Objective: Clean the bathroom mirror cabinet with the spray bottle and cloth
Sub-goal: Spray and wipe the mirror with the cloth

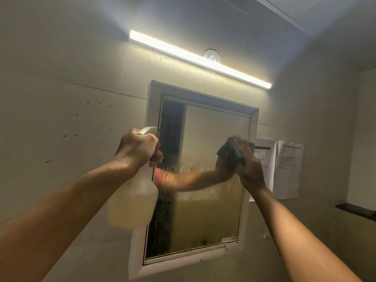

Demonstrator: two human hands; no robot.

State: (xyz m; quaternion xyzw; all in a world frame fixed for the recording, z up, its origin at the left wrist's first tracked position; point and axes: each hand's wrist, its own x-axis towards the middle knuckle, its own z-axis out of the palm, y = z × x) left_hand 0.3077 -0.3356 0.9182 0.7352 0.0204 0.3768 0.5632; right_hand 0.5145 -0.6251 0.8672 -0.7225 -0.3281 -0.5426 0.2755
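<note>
The white-framed mirror cabinet (253, 127) hangs on the wall in front of me, its glass streaked and grimy in the lower half. My left hand (138, 148) grips the trigger neck of a translucent spray bottle (132, 202) holding yellowish liquid, held at the mirror's left edge with its nozzle toward the glass. My right hand (251, 167) presses a green cloth (238, 149) against the right side of the glass, blurred by motion. My right arm and the cloth show reflected in the mirror.
A lit strip lamp (199, 60) runs above the cabinet. Two printed paper sheets (284, 169) hang on the wall right of the cabinet. A dark shelf edge (356, 210) juts out at the far right. The wall at left is speckled with dark spots.
</note>
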